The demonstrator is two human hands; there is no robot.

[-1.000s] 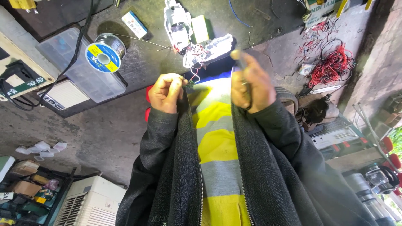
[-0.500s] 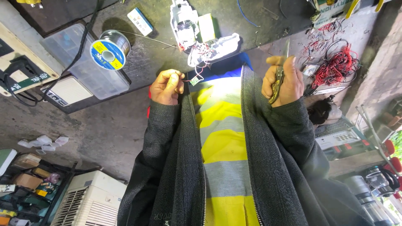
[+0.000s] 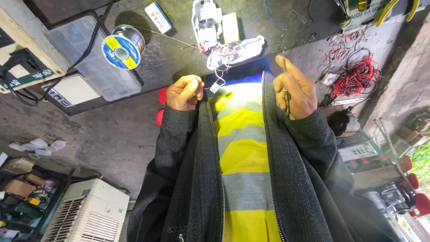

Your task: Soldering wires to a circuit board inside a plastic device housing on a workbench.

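My left hand (image 3: pixel 184 92) is closed, pinching a thin red wire that ends in a small white part (image 3: pixel 215 88). The wire runs up to an opened white device (image 3: pixel 226 49) with loose wiring on the dark workbench (image 3: pixel 174 62). My right hand (image 3: pixel 293 92) is held apart to the right, gripping a thin dark metal tool (image 3: pixel 286 99) that looks like tweezers, its tip pointing down along the palm. Both hands hover just above my chest, over a yellow and grey striped top and an open dark jacket.
A solder spool (image 3: pixel 122 47) rests on a clear plastic box (image 3: pixel 87 67) at the bench's left, its strand reaching toward the device. A tangle of red wires (image 3: pixel 356 76) lies at the right. A white vented appliance (image 3: pixel 87 213) and a cluttered shelf (image 3: pixel 22 192) are on the floor.
My right hand has moved away from the left, out to the right, and turned so the thin tool shows in its grip. The left hand stays on the wire.
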